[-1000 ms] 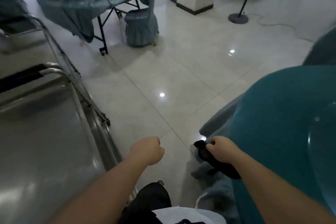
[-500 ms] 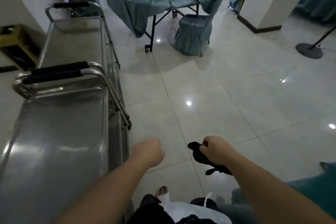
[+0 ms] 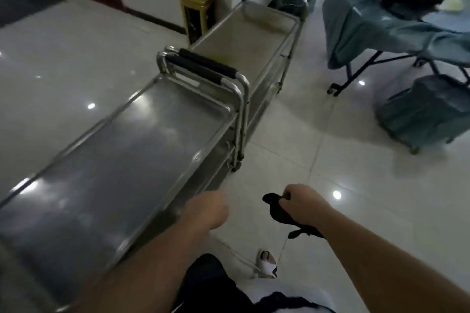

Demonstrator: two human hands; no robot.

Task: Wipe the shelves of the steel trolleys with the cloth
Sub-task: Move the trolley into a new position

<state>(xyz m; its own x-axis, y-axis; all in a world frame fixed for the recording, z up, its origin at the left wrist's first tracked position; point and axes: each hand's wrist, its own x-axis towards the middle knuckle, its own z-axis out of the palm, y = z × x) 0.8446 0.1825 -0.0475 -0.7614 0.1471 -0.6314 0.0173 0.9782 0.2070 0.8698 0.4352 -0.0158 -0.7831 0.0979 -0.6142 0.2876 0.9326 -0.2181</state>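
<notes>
Tiled floor (image 3: 318, 160), trolleys (image 3: 122, 150), seemingly gripped cloth (image 3: 278, 212)

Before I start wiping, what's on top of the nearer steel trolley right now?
The nearer trolley's top shelf shows bare steel with light reflections; nothing lies on it. The left hand covers its near corner. The shelves below are hidden. The right hand holds the cloth beside it.

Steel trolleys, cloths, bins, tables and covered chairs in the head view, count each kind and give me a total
Steel trolleys: 2, the near trolley and the far trolley
Dark cloth gripped in the right hand: 1
Gold bin: 1
Draped table: 1
Covered chair: 1
Total: 6
</notes>
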